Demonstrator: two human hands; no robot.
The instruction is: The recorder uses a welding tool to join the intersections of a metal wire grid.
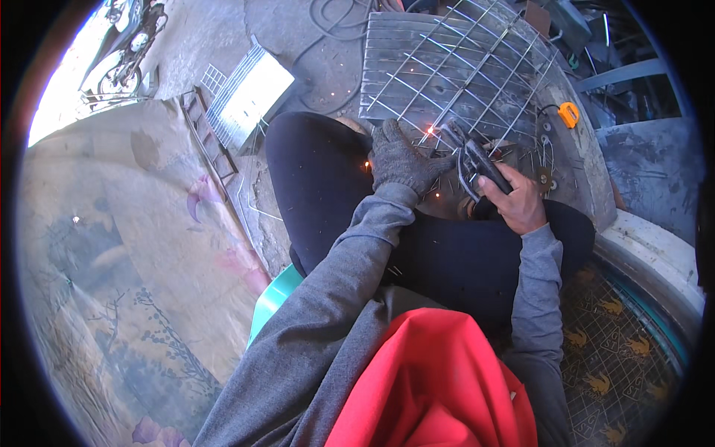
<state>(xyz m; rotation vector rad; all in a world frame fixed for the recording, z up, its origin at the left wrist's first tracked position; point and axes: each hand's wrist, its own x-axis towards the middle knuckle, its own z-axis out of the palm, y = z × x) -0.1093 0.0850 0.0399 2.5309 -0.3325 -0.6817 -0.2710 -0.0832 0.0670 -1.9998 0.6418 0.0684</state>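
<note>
A grid of thin crossed metal rods (477, 67) lies on a grey slatted board (380, 71) in front of my knees. My right hand (519, 203), bare, is closed around the black handle of a welding electrode holder (477, 153). The holder's head points at the near edge of the grid, where a bright orange spark glows. My left hand (404, 158), in a dark grey knitted glove, is beside the spark at the board's near edge. Its thumb is spread toward the holder. Whether its fingertips touch a rod is hidden.
An orange tape measure (568, 115) lies to the right on a ledge. Loose rods and washers (546, 139) are scattered beside the board. At the far left stands a shiny metal box-shaped piece (257, 86) with a wire rack. Cable (328, 30) coils behind. A patterned sheet (141, 246) spreads left.
</note>
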